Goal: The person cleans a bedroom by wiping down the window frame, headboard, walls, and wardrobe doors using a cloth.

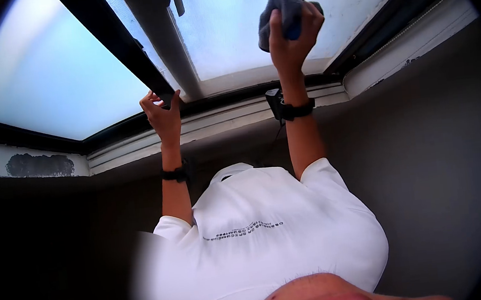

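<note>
My right hand [293,38] is raised at the upper right, its fingers closed round a bunched dark grey cloth [271,17]. Behind the cloth is the frosted window pane [230,47]; whether they touch I cannot tell. A small blue patch shows under the fingers. Further left, my left hand [162,114] is at the lower end of a black window frame bar [120,46], thumb on one side and fingers on the other, gripping it. Each wrist wears a black strap, and the right one carries a small device [274,101].
A second bright pane [42,71] lies left of the black bar. A greyish upright [157,36] divides the window. Below runs a white ledge [214,115], with a grey worn patch [39,165] at its left. A dark grey wall [424,132] stands right.
</note>
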Demonstrator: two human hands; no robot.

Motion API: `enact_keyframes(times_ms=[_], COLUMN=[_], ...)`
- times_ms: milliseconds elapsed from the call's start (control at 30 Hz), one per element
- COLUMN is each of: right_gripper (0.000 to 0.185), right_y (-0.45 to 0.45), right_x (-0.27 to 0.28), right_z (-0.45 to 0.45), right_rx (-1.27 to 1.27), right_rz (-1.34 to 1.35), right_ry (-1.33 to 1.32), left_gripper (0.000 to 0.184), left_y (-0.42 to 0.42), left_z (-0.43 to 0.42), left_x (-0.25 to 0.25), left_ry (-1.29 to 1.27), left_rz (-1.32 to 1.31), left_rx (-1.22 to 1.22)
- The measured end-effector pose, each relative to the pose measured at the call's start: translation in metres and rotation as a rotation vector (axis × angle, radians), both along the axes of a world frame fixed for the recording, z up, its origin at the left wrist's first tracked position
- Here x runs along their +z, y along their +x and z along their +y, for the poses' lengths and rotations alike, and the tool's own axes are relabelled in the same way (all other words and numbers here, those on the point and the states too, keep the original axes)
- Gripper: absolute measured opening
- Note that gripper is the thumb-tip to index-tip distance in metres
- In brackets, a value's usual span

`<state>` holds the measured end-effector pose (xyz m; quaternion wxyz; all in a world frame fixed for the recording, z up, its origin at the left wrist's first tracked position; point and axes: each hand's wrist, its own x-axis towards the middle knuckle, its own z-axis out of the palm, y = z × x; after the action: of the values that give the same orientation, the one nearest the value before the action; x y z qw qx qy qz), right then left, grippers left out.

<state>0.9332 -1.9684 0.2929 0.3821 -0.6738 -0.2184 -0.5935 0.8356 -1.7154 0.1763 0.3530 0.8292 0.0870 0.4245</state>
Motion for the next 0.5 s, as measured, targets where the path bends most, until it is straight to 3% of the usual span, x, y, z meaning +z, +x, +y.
enact_keyframes(times_ms=[67, 133, 333, 400, 467, 500], right_gripper=[0.059, 0.061, 0.047, 0.042, 0.044, 0.044], right_y=[-0.021, -0.024, 0.022, 0.03, 0.034, 0.035], right_x=[-0.019, -0.034, 0.012, 0.036, 0.054, 0.063], right_z=[0.023, 0.024, -0.082, -0.124, -0.14, -0.133], right_rx=[0.038, 0.012, -0.135, -0.335, -0.31, -0.3], right_rz=[0.12, 0.131, -0.097, -0.102, 0.0, 0.0], right_ry=[-0.289, -0.415, -0.182, -0.041, 0.294, 0.29], left_gripper=[0.061, 0.061, 0.06, 0.059, 0.059, 0.059], left_y=[0.001, 0.002, 0.001, 0.001, 0.002, 0.0], left_z=[0.002, 0.002, 0.003, 0.004, 0.003, 0.003], left_x=[-0.002, -0.003, -0.006, -0.009, -0.009, -0.009], left_ry=[-0.008, -0.022, -0.067, -0.039, -0.043, -0.035], left_rz=[-0.018, -0.015, 0.017, 0.006, 0.003, 0.008], left_rx=[-0.007, -0.006, 0.009, 0.016, 0.029, 0.027])
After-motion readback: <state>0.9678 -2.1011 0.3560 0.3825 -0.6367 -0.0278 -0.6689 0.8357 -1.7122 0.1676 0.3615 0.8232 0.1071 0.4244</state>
